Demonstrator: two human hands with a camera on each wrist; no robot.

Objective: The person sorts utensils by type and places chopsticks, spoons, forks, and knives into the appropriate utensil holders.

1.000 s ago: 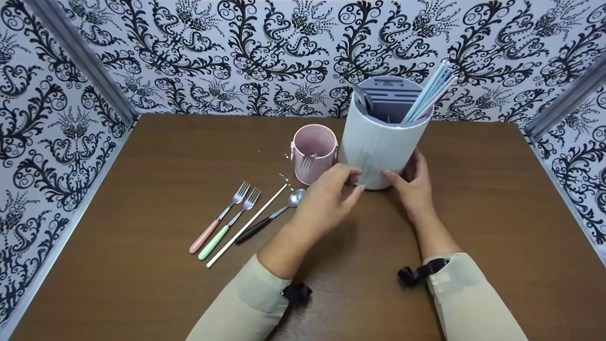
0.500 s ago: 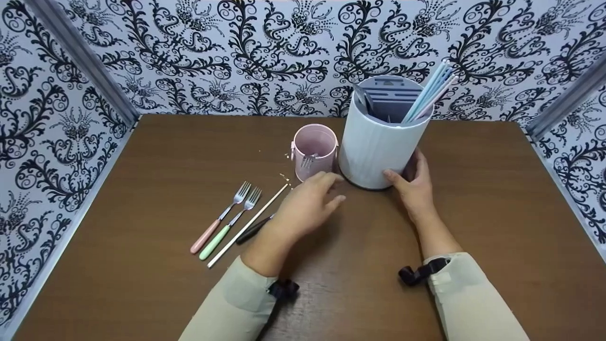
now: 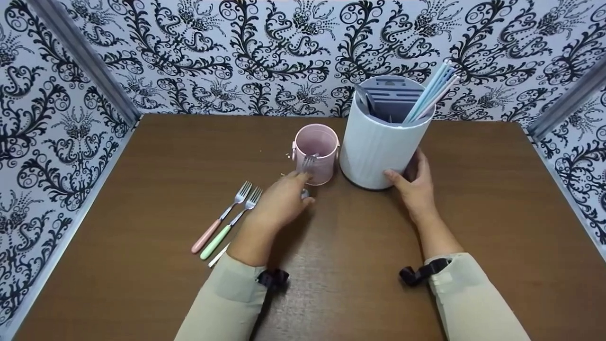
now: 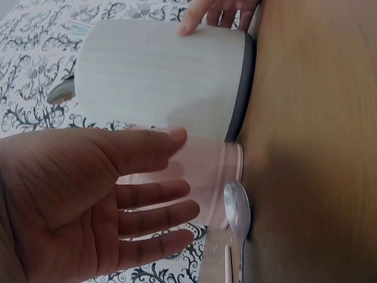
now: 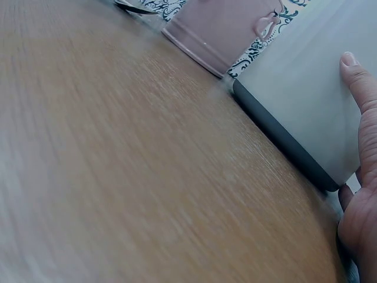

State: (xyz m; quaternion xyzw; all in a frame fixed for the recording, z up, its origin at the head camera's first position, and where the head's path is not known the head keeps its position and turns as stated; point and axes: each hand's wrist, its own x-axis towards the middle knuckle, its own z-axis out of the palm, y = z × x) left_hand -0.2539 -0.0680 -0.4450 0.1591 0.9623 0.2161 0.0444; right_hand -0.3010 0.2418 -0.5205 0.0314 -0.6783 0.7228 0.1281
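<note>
Standing upright on the table (image 3: 360,265), white holder (image 3: 376,158), just beside pink cup (image 3: 324,170). Right hand (image 3: 416,189) grips it low, thumb in front, fingers round the side, probably to steady so tall a vessel. Left hand (image 3: 279,201) holds nothing, fingers loosely extended near the cup. Farther left, two forks (image 3: 217,241) lie side by side. Left wrist view bares the spoon (image 4: 237,209), mostly hand-hidden from the head; only the head view shows inside the cup.
</note>
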